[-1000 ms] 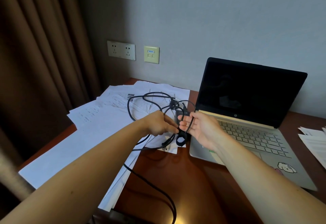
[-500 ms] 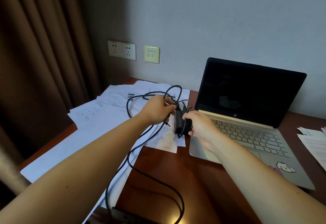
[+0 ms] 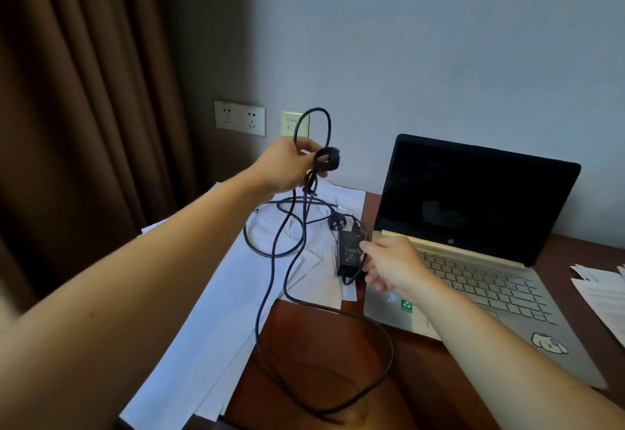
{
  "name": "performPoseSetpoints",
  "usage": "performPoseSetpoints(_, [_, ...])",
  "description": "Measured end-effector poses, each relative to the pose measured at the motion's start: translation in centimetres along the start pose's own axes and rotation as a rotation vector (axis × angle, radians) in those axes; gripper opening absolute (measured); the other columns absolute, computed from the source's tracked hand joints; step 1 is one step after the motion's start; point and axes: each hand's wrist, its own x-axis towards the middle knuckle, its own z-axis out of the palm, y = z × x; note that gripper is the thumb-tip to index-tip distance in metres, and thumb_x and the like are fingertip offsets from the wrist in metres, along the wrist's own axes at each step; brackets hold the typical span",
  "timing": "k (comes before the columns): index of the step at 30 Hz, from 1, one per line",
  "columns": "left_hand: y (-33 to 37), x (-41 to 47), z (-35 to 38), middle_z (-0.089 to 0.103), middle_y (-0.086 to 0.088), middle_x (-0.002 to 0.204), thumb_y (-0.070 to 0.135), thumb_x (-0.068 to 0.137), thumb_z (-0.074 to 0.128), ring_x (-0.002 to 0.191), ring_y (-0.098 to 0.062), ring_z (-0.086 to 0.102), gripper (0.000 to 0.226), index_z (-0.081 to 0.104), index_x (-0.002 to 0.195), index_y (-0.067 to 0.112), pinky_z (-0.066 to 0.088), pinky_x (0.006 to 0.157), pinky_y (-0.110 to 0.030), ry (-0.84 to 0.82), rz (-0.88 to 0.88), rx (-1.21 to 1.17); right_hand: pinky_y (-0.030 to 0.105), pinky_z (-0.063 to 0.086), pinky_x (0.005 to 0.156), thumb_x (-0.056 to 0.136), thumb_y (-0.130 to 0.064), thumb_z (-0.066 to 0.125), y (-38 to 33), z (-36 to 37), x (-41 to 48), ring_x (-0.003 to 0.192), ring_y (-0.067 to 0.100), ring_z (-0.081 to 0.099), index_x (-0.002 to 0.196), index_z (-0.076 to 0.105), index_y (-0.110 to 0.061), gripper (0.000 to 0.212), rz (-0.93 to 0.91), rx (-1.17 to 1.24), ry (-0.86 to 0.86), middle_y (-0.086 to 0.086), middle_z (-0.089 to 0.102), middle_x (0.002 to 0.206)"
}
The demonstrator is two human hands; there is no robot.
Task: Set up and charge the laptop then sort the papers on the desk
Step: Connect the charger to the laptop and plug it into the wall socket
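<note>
Left hand [image 3: 287,167] holding a loop of thin black cord [image 3: 329,130] up
Right hand [image 3: 389,264] is reaching low, fingers curling on the boxy matte brick [image 3: 350,250]

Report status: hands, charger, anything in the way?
Left hand grips charger cable, raised over papers. Right hand holds power brick beside laptop. Wall plug lies on papers, not in wall socket. Loose cable loops across desk.

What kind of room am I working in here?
Probably a hotel room or bedroom: heavy brown curtains, a wooden desk holding an open laptop, and wall sockets just above it.
</note>
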Motion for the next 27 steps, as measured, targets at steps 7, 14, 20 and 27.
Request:
performPoseSetpoints(7, [2.6, -0.4, -2.3, 0.059, 0.013, 0.052, 0.020, 0.100, 0.063, 0.046, -0.011, 0.024, 0.015, 0.074, 0.090, 0.017, 0.022, 0.044, -0.019, -0.057, 0.088, -0.127, 0.030, 0.039, 0.060, 0.096, -0.040, 0.055, -4.2, -0.5, -1.1, 0.067, 0.020, 0.056, 0.078, 0.062, -0.008, 0.037, -0.363, -0.263, 0.167, 0.006, 0.060, 0.073])
performPoseSetpoints(14, [4.8, -1.3, -2.7, 0.066, 0.017, 0.066, 0.028, 0.096, 0.070, 0.048, -0.003, 0.042, 0.018, 0.079, 0.106, 0.017, 0.032, 0.051, -0.014, -0.115, 0.196, -0.084, 0.033, 0.055, 0.071, 0.097, -0.023, 0.061, -11.4, -0.4, -3.6, 0.097, 0.020, 0.066, 0.120, 0.062, -0.022, 0.023, -0.378, 0.462, -0.276, 0.002, 0.066, 0.115])
performPoseSetpoints(20, [5.1, -1.8, -2.7, 0.062, 0.012, 0.073, 0.030, 0.101, 0.061, 0.059, -0.008, 0.043, 0.017, 0.077, 0.099, 0.026, 0.034, 0.055, -0.016, -0.187, 0.196, -0.007, 0.028, 0.047, 0.051, 0.100, -0.011, 0.051, -13.4, -1.3, -4.1, 0.058, 0.020, 0.058, 0.097, 0.064, -0.002, 0.016, -0.395, 0.506, -0.169, 0.009, 0.063, 0.074])
performPoseSetpoints(27, [2.6, 0.3, -4.7, 0.066, -0.001, 0.078, 0.041, 0.094, 0.065, 0.069, -0.016, 0.062, 0.028, 0.072, 0.086, 0.015, 0.045, 0.060, -0.027, 0.016, -0.116, 0.877, 0.020, 0.023, 0.038, 0.099, -0.014, 0.051, -13.3, -7.1, -2.8, 0.040, 0.010, 0.034, 0.081, 0.057, -0.010, 0.019, -0.258, 0.736, 0.076, -0.001, 0.040, 0.054])
